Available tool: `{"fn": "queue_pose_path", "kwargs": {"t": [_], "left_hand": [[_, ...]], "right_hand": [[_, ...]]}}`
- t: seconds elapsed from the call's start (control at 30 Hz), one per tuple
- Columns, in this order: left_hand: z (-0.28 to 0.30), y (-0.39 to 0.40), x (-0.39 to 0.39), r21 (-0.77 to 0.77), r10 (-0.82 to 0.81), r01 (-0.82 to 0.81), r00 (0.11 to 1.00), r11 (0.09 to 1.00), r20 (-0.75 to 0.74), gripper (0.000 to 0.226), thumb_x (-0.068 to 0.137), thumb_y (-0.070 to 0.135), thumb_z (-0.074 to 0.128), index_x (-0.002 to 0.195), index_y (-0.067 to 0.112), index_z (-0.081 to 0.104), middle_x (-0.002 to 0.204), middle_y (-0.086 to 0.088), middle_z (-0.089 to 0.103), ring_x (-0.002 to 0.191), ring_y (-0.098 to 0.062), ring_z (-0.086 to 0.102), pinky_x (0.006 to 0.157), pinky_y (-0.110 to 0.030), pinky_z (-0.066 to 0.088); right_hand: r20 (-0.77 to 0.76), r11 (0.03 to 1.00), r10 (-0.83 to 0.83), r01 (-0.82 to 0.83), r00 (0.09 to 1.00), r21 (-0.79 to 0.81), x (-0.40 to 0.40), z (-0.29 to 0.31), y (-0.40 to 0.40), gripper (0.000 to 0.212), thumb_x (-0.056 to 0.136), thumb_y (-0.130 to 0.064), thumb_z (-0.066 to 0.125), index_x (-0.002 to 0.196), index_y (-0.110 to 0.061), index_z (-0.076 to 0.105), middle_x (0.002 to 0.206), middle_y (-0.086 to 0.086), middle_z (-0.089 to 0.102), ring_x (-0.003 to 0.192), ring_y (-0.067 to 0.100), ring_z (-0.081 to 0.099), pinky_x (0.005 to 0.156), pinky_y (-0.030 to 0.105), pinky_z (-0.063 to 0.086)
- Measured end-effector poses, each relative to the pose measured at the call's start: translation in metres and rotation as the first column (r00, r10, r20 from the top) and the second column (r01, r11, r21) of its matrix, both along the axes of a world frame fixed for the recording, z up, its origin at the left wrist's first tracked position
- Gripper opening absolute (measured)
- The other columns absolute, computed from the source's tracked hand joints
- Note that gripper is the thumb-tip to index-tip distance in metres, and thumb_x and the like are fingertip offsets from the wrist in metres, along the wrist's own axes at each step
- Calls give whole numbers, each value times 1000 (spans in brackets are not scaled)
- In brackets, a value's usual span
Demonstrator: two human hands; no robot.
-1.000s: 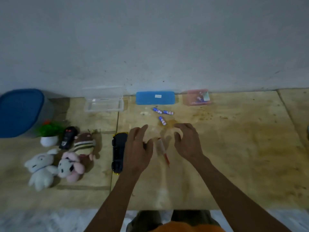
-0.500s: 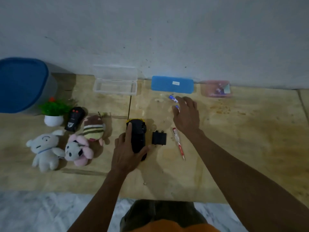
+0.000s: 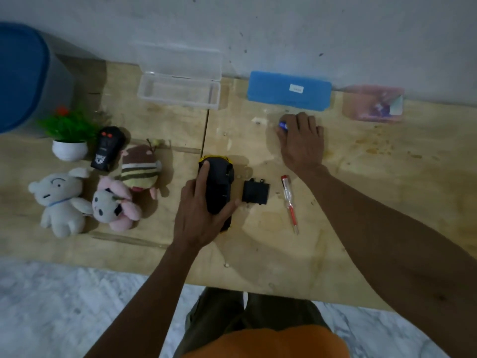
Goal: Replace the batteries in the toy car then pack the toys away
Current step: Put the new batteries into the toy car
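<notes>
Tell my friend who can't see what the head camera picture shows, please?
A person's left hand holds an upside-down black and yellow toy car on a wooden table, while the right hand reaches over a blue battery. The car's battery cover and a screwdriver lie between them; plush toys sit left.

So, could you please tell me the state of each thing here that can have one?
Toy car: upside down, held by left hand.
Battery cover: off, beside car.
Clear box: open.
Blue case: closed.
Right hand: fingers on a battery.

home | plush toys [image 3: 62, 200], potted plant [image 3: 68, 135] (plastic), marble floor [image 3: 51, 306]
</notes>
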State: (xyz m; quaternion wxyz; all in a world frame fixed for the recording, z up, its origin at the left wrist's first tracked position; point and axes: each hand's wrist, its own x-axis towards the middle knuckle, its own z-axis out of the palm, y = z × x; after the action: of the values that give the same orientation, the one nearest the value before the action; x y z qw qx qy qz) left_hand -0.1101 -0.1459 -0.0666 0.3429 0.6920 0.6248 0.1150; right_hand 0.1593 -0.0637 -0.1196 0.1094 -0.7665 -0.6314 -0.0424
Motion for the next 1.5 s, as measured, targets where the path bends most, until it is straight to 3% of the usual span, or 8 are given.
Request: {"fn": "queue_pose_path", "kwargs": {"t": [0.23, 0.37, 0.47, 0.57, 0.7, 0.97, 1.17, 1.5], "left_hand": [[3, -1, 2, 13, 21, -21, 1000, 1000, 10, 102, 81, 59, 67, 159, 31, 9, 131, -12, 50, 117, -26, 47, 87, -37, 46], [7, -2, 7, 23, 38, -38, 999, 999, 26, 102, 82, 51, 74, 159, 29, 11, 131, -12, 50, 119, -27, 46, 88, -34, 43], [14, -4, 13, 28, 86, -88, 995, 996, 56, 102, 80, 48, 77, 158, 31, 14, 126, -11, 50, 114, -28, 51, 89, -38, 48], [26, -7, 14, 46, 99, -105, 989, 993, 113, 100, 79, 43, 81, 157, 32, 19, 129, -9, 48, 110, -23, 54, 89, -32, 47], [45, -10, 15, 10, 160, -167, 958, 986, 240, 100, 76, 36, 85, 156, 28, 25, 140, -5, 45, 122, -14, 48, 97, -27, 40], [111, -17, 16, -136, 174, -112, 742, 984, 647, 87, 87, 2, 73, 153, 35, 27, 120, 45, 49, 105, 21, 56, 85, -9, 49], [152, -15, 12, -69, 4, 68, 685, 995, 728, 92, 81, -3, 79, 149, 37, 32, 142, 7, 51, 108, 4, 65, 84, -27, 60], [188, -9, 9, 91, -138, 104, 739, 990, 659, 97, 72, 3, 87, 147, 33, 34, 136, 13, 53, 99, 12, 62, 75, -17, 58]], "right_hand": [[144, 994, 31, -45, 989, 97, -2, -10, 1, 31, 98, -41, 52, 92, -14, 65, 78, 5, 64, 66, 22, 64, 43, 29, 49], [-316, 990, -137, 119, 939, -74, -8, 16, 2, 35, 101, -39, 48, 105, -8, 63, 98, 12, 69, 88, 31, 66, 73, 37, 50], [-820, 895, -400, 369, 409, -252, -18, 63, -13, 32, 100, -40, 53, 98, -10, 66, 84, 4, 64, 69, 18, 64, 60, 30, 48], [-883, 818, -410, 338, -228, -466, -34, 107, -43, 28, 98, -39, 57, 100, -13, 66, 72, 0, 51, 41, 8, 48, 39, 20, 30], [-785, 836, -372, 189, -496, -516, -54, 151, -79, 24, 99, -32, 57, 107, -11, 68, 73, -1, 52, 41, 9, 35, 40, 19, 23], [-874, 919, -274, 160, -401, -361, -83, 222, -124, 22, 92, -17, 68, 110, -4, 67, 93, 12, 69, 48, 11, 37, 41, 22, 27], [-913, 942, -154, 224, -377, -251, -90, 251, -135, 24, 85, -16, 76, 107, -10, 71, 95, 11, 76, 49, 10, 39, 40, 20, 31], [-948, 933, -48, 324, -313, -154, -112, 267, -135, 19, 85, -17, 75, 104, -14, 73, 93, 14, 74, 49, 11, 36, 40, 21, 31]]}}
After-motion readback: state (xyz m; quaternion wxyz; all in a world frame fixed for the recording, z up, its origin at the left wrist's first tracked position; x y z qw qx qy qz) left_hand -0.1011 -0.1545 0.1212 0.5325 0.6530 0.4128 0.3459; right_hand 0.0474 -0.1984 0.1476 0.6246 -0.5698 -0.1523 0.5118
